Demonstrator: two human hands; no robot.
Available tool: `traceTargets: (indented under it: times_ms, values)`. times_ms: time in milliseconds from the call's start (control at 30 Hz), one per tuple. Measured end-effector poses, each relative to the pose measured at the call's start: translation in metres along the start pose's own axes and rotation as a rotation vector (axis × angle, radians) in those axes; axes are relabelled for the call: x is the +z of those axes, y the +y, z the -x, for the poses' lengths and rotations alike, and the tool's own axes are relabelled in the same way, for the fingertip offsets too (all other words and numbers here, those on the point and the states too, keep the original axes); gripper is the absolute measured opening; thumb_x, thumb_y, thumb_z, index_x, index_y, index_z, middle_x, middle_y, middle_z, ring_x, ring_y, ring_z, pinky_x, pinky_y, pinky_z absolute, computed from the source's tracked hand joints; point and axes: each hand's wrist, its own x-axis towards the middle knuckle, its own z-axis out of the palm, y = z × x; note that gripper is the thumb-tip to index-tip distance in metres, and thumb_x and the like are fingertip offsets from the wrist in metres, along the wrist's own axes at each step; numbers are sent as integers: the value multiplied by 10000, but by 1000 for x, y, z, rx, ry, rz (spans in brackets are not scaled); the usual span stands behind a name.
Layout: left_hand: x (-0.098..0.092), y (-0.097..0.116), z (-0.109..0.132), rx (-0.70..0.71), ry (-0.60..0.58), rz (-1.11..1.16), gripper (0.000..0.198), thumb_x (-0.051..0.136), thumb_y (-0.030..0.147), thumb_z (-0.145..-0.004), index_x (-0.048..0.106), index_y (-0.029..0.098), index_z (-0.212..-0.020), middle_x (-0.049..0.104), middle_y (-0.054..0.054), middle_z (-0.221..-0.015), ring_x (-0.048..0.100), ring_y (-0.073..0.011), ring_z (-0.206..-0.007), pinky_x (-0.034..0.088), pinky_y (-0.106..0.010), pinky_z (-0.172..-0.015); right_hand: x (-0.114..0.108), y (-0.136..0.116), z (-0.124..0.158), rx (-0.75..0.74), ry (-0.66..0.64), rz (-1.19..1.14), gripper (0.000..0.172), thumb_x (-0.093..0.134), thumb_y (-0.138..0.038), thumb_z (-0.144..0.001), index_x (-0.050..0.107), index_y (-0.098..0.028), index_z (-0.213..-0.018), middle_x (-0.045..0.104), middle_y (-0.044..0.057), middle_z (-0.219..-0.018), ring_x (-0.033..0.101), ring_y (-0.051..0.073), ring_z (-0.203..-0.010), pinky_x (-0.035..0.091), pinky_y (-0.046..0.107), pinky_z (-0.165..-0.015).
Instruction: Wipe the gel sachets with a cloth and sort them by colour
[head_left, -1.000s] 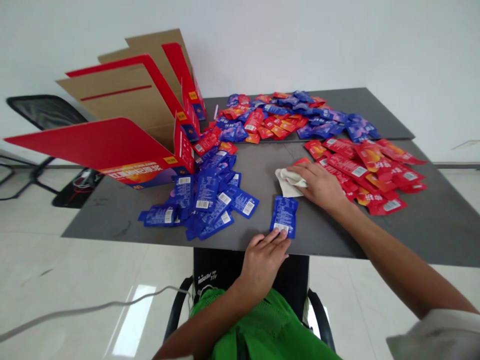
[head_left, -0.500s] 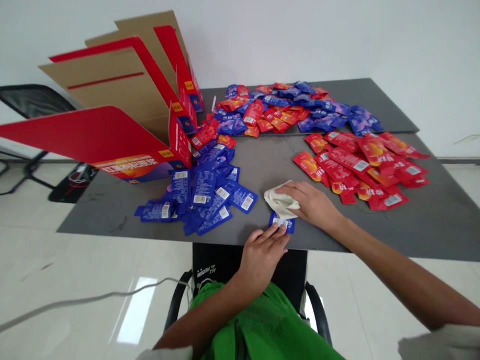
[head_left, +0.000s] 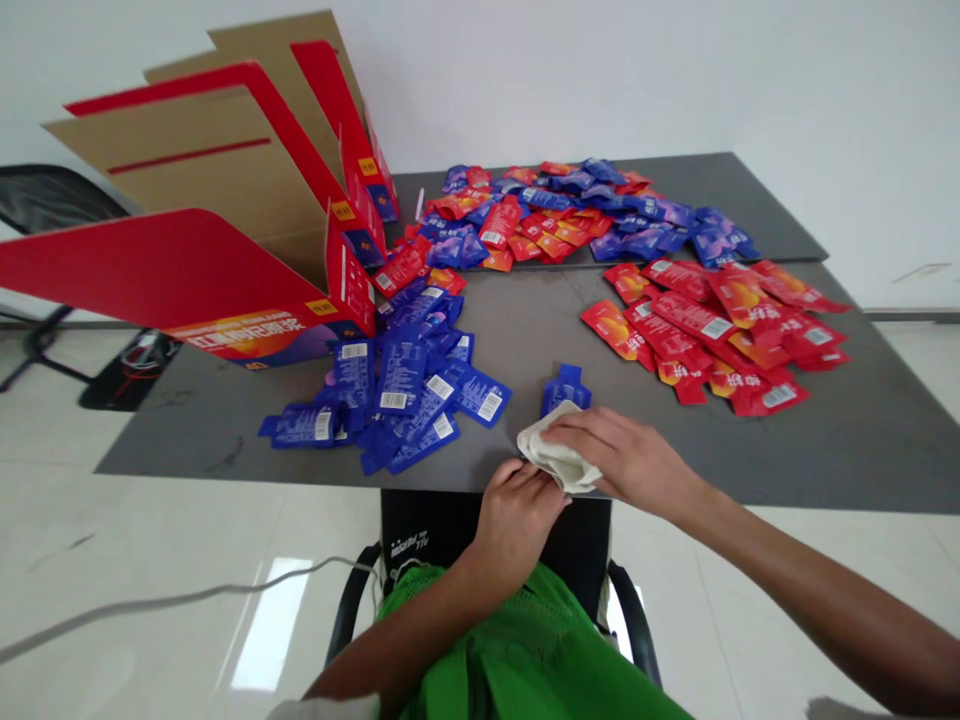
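Note:
A blue foil pouch lies flat near the table's front edge, its spout end pointing away from me; the cloth covers its lower part. My right hand is closed on a folded white cloth and presses it down over the pouch's near end. Right at the table edge, my left hand rests with its fingers stretched out flat. The cloth overlaps its fingertips, so I cannot see whether they touch the pouch.
Blue pouches are piled at left beside open red cartons. Red pouches form a heap at right. Mixed red and blue pouches lie along the back. A grey cable runs below the table.
My right hand has drawn the cloth toward me, down the pouch and over my left fingertips. The pouch's upper end now shows. My left hand has barely moved.

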Motion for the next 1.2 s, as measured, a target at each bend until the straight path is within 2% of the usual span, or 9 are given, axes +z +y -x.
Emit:
traceTargets:
  times_ms: [67, 200, 367, 467, 600, 700, 767, 967, 1200]
  values:
    - [-1, 0, 0, 8, 6, 1, 67, 799, 203, -982, 737, 195, -1006, 845, -27, -1043, 797, -227, -1014, 537, -388, -932, 11, 5, 1, 27, -16, -13, 493, 633, -176, -1004, 592, -258, -1489, 727, 103, -1365, 707, 256, -1175, 608, 391, -994]
    - [2, 0, 2, 29, 13, -14, 292, 724, 223, -1042, 697, 199, -1332, 780, -61, -1367, 706, -224, -1331, 517, -368, -1032, 21, 50, -18, 112, 39, 49, 449, 667, -272, -1011, 622, -216, -1454, 718, 142, -1364, 680, 299, -1251, 592, 441, -1041]
    - [2, -1, 4, 24, -23, -50, 302, 709, 259, -1054, 705, 202, -1350, 748, -80, -1424, 689, -222, -1363, 522, -365, -1035, 7, 98, -44, 240, 100, 158, 404, 642, -313, -1024, 673, -182, -1405, 733, 162, -1330, 697, 321, -1214, 588, 468, -1033]
    - [-10, 1, -9, 24, -25, -13, 276, 735, 339, -1043, 728, 198, -1280, 802, -68, -1315, 738, -227, -1269, 517, -381, -1008, -9, 89, -38, 291, 302, 182, 440, 633, -335, -1037, 643, -211, -1459, 714, 151, -1386, 682, 312, -1255, 569, 475, -1071]
    - [-31, 4, -47, -54, -43, 0, 257, 654, 424, -1089, 736, 232, -1240, 836, -15, -1026, 777, -198, -964, 496, -392, -935, -23, 51, -13, 381, 594, 178, 416, 692, -415, -1019, 679, -253, -1402, 758, 115, -1322, 709, 300, -1207, 566, 498, -1072]
    - [-34, 3, -76, -139, -11, -119, 335, 621, 432, -1104, 691, 232, -1362, 790, -59, -1133, 724, -237, -1062, 494, -403, -941, -19, 30, 11, 522, 763, 194, 366, 720, -456, -996, 743, -217, -1272, 791, 111, -1210, 745, 293, -1105, 590, 471, -982]
    - [-29, 2, -89, -222, -11, -207, 491, 651, 477, -1078, 617, 195, -1479, 737, -113, -1251, 677, -277, -1150, 506, -409, -950, -11, 22, 27, 588, 846, 183, 352, 746, -448, -977, 767, -197, -1222, 798, 114, -1136, 751, 284, -1037, 585, 448, -948]
    - [-12, 4, -104, -382, -126, -291, 795, 783, 609, -947, 571, 84, -1505, 691, -173, -1263, 655, -324, -1184, 533, -440, -1012, 13, 14, 57, 765, 913, 58, 440, 764, -495, -958, 784, -156, -1238, 786, 148, -1166, 745, 300, -1034, 568, 454, -950]
    - [-10, -8, -116, -365, -194, -111, 918, 895, 422, -894, 436, 61, -1603, 716, -220, -1337, 734, -325, -1200, 564, -389, -990, 8, 12, 53, 764, 854, 8, 436, 747, -522, -959, 793, -162, -1200, 787, 149, -1134, 747, 300, -1014, 577, 437, -918]
